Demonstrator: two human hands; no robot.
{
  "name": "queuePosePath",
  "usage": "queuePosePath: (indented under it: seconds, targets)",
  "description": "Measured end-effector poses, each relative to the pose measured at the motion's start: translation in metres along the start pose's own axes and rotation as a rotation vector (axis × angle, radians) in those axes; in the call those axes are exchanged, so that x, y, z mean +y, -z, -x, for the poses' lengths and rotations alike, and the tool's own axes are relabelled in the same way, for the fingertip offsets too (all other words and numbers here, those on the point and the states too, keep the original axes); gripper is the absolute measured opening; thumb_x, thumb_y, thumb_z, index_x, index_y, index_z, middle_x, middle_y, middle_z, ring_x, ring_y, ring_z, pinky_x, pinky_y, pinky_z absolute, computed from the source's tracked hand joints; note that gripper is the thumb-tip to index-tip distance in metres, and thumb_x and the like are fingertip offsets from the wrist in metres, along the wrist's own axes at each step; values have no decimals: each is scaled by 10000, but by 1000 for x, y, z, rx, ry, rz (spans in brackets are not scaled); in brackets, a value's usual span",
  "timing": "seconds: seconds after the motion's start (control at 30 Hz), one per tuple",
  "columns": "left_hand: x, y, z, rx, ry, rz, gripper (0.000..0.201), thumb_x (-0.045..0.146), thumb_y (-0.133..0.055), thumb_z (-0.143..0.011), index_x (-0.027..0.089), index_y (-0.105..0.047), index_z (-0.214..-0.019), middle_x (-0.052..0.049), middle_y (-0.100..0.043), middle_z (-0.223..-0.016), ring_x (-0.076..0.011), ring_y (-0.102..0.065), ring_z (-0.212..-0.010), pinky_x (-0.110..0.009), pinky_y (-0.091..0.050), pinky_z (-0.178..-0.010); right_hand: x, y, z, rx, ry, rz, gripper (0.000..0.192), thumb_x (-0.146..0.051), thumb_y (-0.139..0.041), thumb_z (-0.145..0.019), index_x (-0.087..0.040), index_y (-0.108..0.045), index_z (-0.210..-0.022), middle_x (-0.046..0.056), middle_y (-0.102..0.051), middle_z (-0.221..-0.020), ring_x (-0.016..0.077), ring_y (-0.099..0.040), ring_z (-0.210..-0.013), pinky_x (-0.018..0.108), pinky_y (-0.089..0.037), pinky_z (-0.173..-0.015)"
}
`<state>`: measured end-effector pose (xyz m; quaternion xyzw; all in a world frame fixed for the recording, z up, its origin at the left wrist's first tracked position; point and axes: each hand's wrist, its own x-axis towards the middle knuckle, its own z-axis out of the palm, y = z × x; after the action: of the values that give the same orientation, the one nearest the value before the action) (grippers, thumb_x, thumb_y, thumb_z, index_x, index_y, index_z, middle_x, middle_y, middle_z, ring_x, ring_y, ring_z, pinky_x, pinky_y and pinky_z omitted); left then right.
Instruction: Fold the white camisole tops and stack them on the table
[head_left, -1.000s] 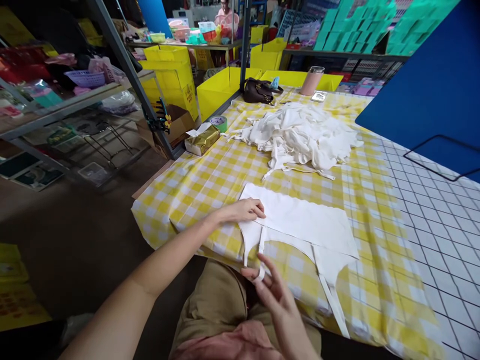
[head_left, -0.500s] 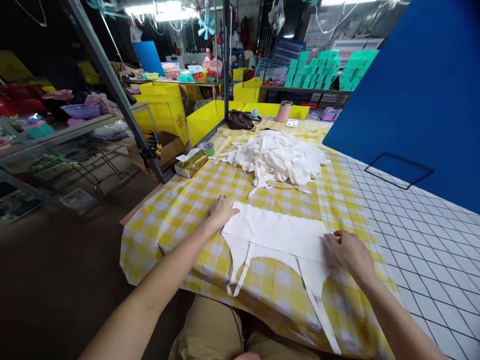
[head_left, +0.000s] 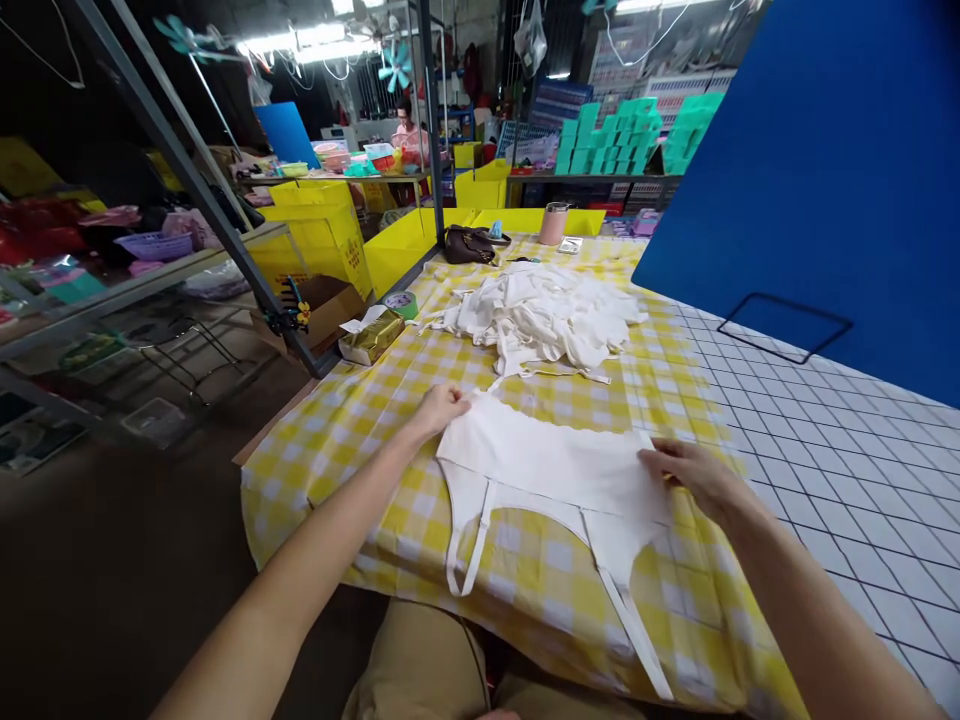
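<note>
A white camisole-style bra top [head_left: 547, 460] with two shoulder straps is spread between my hands at the near side of the table. Its straps point toward me, and the wavy-edged band faces away. My left hand [head_left: 442, 408] pinches the far left corner of the band. At the opposite end, my right hand [head_left: 697, 475] is closed on the right edge, thumb and fingers together. The band sags slightly between them. Beyond it lies a heap of similar white garments [head_left: 551, 310].
A yellow checked cloth [head_left: 360, 500] covers the table. Tissue pack [head_left: 373, 335], green tape roll [head_left: 401, 303], brown handbag [head_left: 469, 245] and pink cup [head_left: 553, 224] stand along its left and far sides. A blue board [head_left: 810, 220] rises at right. One person [head_left: 409, 135] sits far back.
Both hands have gripped the band's corners and raised it slightly; the right hand moved up and inward. My left hand went from resting flat to pinching. The view shifted a little.
</note>
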<state>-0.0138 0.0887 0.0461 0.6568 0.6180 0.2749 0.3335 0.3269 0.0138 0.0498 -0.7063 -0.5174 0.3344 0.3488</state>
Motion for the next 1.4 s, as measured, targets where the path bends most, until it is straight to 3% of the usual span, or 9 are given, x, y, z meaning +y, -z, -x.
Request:
queuePosePath:
  seconds: [0.07, 0.13, 0.23, 0.3, 0.4, 0.53, 0.67, 0.93, 1.4]
  targets:
    - [16, 14, -4, 62, -81, 152, 181, 230, -612, -681, 138, -603, -837, 26, -614, -604, -109, -544, -545, -200, -415, -539, -17, 17, -1, -19, 40, -125, 258, -410, -647, -513, -173, -562, -571, 14, -527, -538, 109, -431, -496, 262, -340, -468]
    - [36, 33, -6, 144, -215, 301, 281, 257, -634, -672, 136, -623, -925, -4, -670, -699, -139, -604, -642, -229, -464, -617, -40, 35, 3, 72, 109, -235, 281, -419, -680, -518, -175, -578, -614, 21, -536, -590, 108, -426, -538, 272, -336, -500]
    - [62, 63, 3, 241, -400, 388, 266, 321, -650, -670, 129, -665, -854, -33, -700, -793, -190, -637, -816, -287, -490, -766, -68, 57, 21, 227, 296, -330, 277, -416, -715, -575, -194, -590, -686, 15, -524, -667, 115, -442, -604, 287, -364, -562]
    - [65, 74, 18, 262, -480, 375, 215, 318, -658, -667, 148, -685, -794, -37, -709, -847, -208, -630, -914, -320, -468, -867, -69, 65, 38, 220, 399, -301, 254, -420, -726, -609, -221, -620, -724, 36, -546, -759, 140, -489, -687, 298, -399, -607]
    - [39, 70, 52, 169, -528, 300, 138, 245, -648, -671, 177, -699, -781, -44, -708, -931, -213, -598, -1033, -366, -412, -973, -40, 63, 62, 40, 437, -155, 246, -488, -715, -624, -260, -663, -700, 89, -591, -875, 213, -557, -850, 334, -462, -678]
    - [-22, 37, 104, -98, -445, 12, 158, 123, -562, -702, 209, -692, -729, -29, -698, -994, -200, -590, -1064, -441, -318, -1050, 21, 40, 94, -205, 337, 90, 334, -590, -615, -661, -264, -683, -687, 132, -641, -949, 286, -599, -910, 399, -496, -756]
    - [-59, 17, 144, -224, -431, -215, 253, 49, -481, -714, 221, -663, -747, -17, -663, -1092, -178, -575, -1092, -418, -336, -1041, 58, 21, 123, -264, 312, 247, 279, -505, -543, -717, -252, -654, -679, 112, -652, -1017, 273, -617, -924, 400, -510, -780]
    - [-67, 23, 154, -192, -513, -366, 272, 121, -506, -767, 241, -651, -963, -33, -633, -1151, -180, -567, -1100, -402, -354, -1034, 74, 17, 136, -147, 483, 412, 193, -312, -505, -740, -269, -669, -832, 83, -636, -1044, 234, -617, -929, 376, -527, -746]
    - [-72, 19, 154, -175, -566, -417, 240, 107, -485, -807, 235, -666, -897, -27, -630, -1151, -174, -543, -1131, -417, -330, -1051, 85, 15, 138, -77, 606, 425, 170, -323, -518, -797, -279, -683, -795, 74, -635, -1021, 225, -622, -921, 343, -541, -701]
